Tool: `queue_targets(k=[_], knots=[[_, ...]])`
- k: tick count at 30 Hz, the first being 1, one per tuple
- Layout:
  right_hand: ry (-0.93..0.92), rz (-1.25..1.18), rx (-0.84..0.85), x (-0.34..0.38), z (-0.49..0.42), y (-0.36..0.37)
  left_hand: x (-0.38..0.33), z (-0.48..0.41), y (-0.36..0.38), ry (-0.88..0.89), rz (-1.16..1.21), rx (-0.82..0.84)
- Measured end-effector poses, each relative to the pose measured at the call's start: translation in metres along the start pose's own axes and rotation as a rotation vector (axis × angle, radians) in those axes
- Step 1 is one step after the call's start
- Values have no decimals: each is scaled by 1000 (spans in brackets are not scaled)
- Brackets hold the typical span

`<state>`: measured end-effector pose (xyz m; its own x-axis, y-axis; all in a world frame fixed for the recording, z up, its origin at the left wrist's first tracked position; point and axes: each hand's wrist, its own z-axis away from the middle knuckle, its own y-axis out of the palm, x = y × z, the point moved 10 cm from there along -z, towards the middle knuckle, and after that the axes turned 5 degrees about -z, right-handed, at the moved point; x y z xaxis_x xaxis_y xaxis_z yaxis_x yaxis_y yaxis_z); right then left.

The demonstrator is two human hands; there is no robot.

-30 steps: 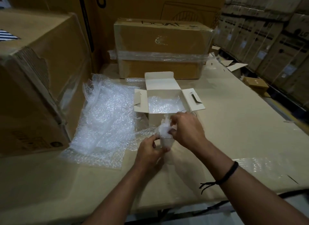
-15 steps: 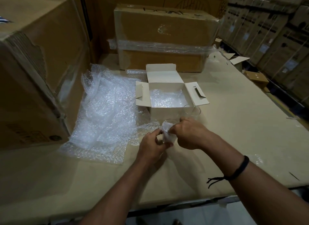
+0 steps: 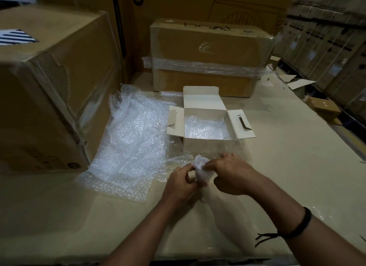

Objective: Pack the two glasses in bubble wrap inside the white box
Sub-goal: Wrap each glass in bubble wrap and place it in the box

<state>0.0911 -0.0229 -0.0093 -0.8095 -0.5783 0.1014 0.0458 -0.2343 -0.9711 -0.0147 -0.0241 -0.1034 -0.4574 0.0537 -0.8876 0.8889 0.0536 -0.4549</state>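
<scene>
A clear glass [image 3: 202, 171] partly covered in bubble wrap stands in front of the white box [image 3: 200, 145]. My left hand [image 3: 181, 183] grips its left side. My right hand [image 3: 230, 173] holds its right side, fingertips pushing wrap into the rim. The second glass [image 3: 233, 145], bare and clear, stands just beyond my right hand at the box's right front corner. The box is open, flaps spread, with bubble wrap lining its bottom [image 3: 204, 128].
A loose sheet of bubble wrap [image 3: 130, 145] lies left of the box. A big cardboard box [image 3: 49, 91] stands at the left and a taped one [image 3: 208, 55] behind. The tabletop [image 3: 287, 147] is covered in cardboard; its edge runs along the bottom.
The tuft of wrap that stood above the glass has been pushed down into it. My hands stay on the glass; the head camera shifted slightly.
</scene>
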Motion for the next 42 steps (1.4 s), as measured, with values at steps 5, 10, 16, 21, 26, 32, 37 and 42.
queue_targets(k=[5,10,16,21,26,32,37,42], knots=[[176,-489,-386,-33,15,-27,-1,1,-3,-8,-83,-29],[170,-589,-241,-13,4,-9,-2,3,-8,-41,-123,-70],[149,-657,-294,-21,5,-21,-3,9,-16,-6,-82,-177],[190,-1109,-369,-59,-16,-66,-11,15,-42,-4,-521,-463],[234,-1309,-224,-101,-88,-83,6,7,-38,-188,-658,-356],[397,-1281,38,-132,-158,-34,10,3,-32,-247,-817,-284],[420,-1219,135,-139,-184,-3,11,0,-31,-267,-832,-264],[402,-1175,197,-142,-200,13,12,0,-31,-281,-830,-278]])
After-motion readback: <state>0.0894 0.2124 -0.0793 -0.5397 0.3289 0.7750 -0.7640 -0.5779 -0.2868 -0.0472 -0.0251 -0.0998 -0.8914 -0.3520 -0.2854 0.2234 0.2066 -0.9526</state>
